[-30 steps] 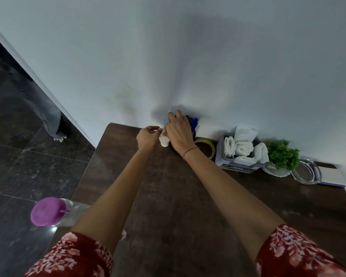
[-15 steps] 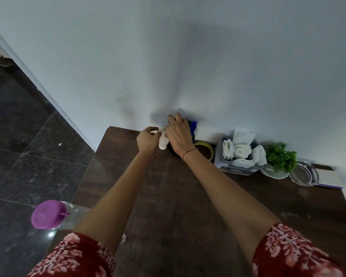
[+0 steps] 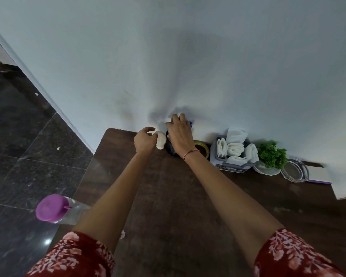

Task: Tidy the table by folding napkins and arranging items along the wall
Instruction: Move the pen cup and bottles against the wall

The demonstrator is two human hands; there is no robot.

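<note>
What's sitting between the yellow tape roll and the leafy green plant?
A grey box stuffed with rolled white napkins, seen in the head view.

A clear bottle (image 3: 68,211) with a purple lid stands at the left edge of the table (image 3: 168,196), toward its front corner. Beyond that edge lies a dark, glossy tiled floor (image 3: 28,166), with two small white scraps (image 3: 58,148) lying well apart on it.

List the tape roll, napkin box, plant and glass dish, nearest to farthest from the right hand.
1. Tape roll, just right of the right hand.
2. Napkin box, further right.
3. Plant, beyond the box.
4. Glass dish, farthest right.
</note>
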